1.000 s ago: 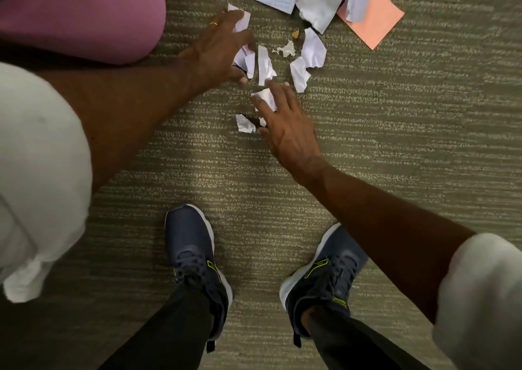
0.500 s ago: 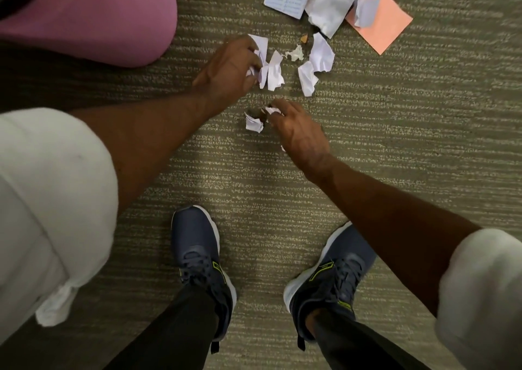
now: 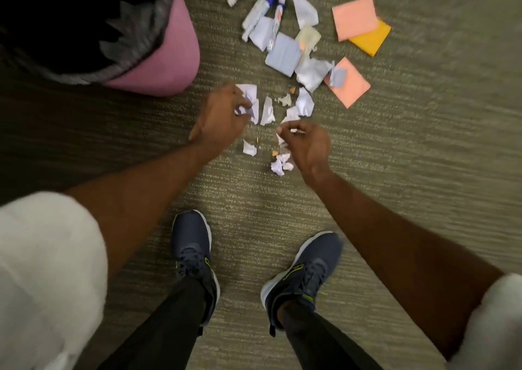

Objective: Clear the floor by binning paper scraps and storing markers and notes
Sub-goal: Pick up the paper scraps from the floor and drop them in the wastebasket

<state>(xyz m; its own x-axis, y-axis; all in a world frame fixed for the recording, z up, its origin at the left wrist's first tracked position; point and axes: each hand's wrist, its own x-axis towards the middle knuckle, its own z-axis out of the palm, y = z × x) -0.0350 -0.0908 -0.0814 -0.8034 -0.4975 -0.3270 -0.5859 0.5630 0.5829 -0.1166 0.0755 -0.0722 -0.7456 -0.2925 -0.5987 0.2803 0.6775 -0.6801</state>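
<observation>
White paper scraps (image 3: 267, 111) lie scattered on the carpet between my hands. My left hand (image 3: 219, 117) grips a crumpled bunch of white scraps (image 3: 248, 101). My right hand (image 3: 306, 143) pinches small white scraps (image 3: 282, 139) at its fingertips, and more bits (image 3: 279, 165) lie just below it. Farther back lie several markers (image 3: 268, 5), a lined note sheet (image 3: 283, 55) and orange sticky notes (image 3: 354, 16). The pink bin (image 3: 175, 48) with a black liner stands at the upper left, close to my left hand.
My two dark sneakers (image 3: 195, 254) stand on the carpet (image 3: 423, 158) below the scraps. A yellow note (image 3: 372, 38) lies under the far orange one. Another orange note (image 3: 351, 84) lies to the right of the scraps.
The view has pulled back, so the markers and the bin's opening show now. Both hands have closed on scraps and lifted a little off the carpet.
</observation>
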